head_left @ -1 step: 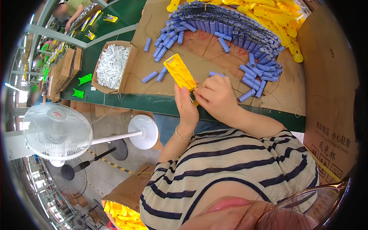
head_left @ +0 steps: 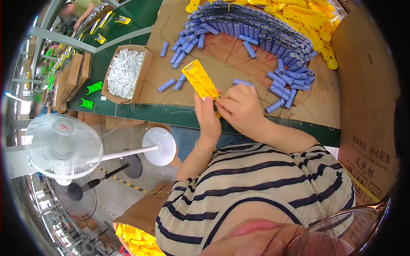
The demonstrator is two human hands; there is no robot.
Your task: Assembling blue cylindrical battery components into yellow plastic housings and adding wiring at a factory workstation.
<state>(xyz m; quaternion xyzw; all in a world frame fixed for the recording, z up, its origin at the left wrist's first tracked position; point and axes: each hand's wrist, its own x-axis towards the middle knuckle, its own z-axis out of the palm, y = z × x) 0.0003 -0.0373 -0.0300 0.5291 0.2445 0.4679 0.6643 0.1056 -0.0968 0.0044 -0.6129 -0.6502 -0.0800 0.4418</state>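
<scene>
My left hand (head_left: 207, 117) holds a yellow plastic housing (head_left: 200, 80), long and hollow, tilted with its far end up to the left. Thin dark wires lie along it. At the housing's near end, the fingertips of my right hand (head_left: 242, 106) are pinched together. What they grip is too small and too covered to make out. Just beyond my hands, single blue cylindrical cells (head_left: 167, 85) with thin wires lie on the cardboard sheet (head_left: 158, 94). One more blue cell (head_left: 242, 82) lies right behind my right hand.
Stacked blue cells (head_left: 252, 32) form a curved bank at the back, with yellow housings (head_left: 294, 17) heaped behind. A box of small white parts (head_left: 125, 74) and green plastic pieces (head_left: 94, 88) lie left. A large carton (head_left: 363, 85) stands right. A fan (head_left: 64, 145) stands left; another person works far left.
Almost nothing differs. My fingers have shifted very slightly at the near end of the yellow housing, and a small dark green part there shows less.
</scene>
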